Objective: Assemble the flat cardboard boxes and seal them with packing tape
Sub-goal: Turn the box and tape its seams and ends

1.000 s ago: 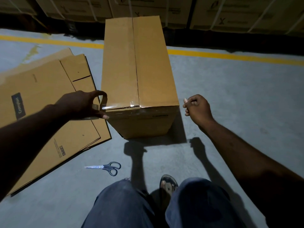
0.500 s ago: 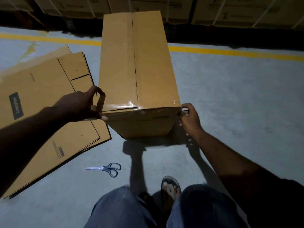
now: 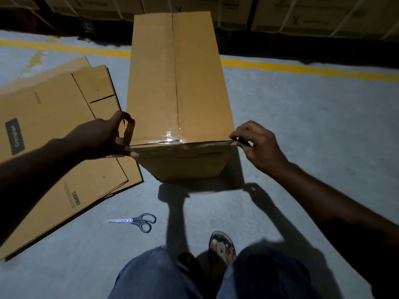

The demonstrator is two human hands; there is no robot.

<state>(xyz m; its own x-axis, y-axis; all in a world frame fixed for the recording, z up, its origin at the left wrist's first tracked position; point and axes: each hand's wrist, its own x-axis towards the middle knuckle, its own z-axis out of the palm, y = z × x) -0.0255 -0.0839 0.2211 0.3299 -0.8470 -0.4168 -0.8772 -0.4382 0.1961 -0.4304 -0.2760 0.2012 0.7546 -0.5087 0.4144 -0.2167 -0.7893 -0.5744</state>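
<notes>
Your box (image 3: pixel 194 87) sits on the floor (image 3: pixel 302 130) straight ahead, its long axis and top seam running away from you. Your left hand (image 3: pixel 98 138) grips the tape roll (image 3: pixel 129 132) at the near left corner; your right hand (image 3: pixel 261 145) pinches the tape end (image 3: pixel 231 143) at the near right corner.

We read "Crompton", set sideways, on the dark label (image 3: pixel 14 137) of the flattened carton (image 3: pixel 54 117) at 9 o'clock | print block (image 3: pixel 74 197) on the same carton: too small for us | "X" mark (image 3: pixel 294 19) on the strapped cartons (image 3: pixel 319 20) at 1 o'clock | dark strip (image 3: pixel 209 154) on the near face of the assembled box (image 3: pixel 183 167): illegible to us
</notes>
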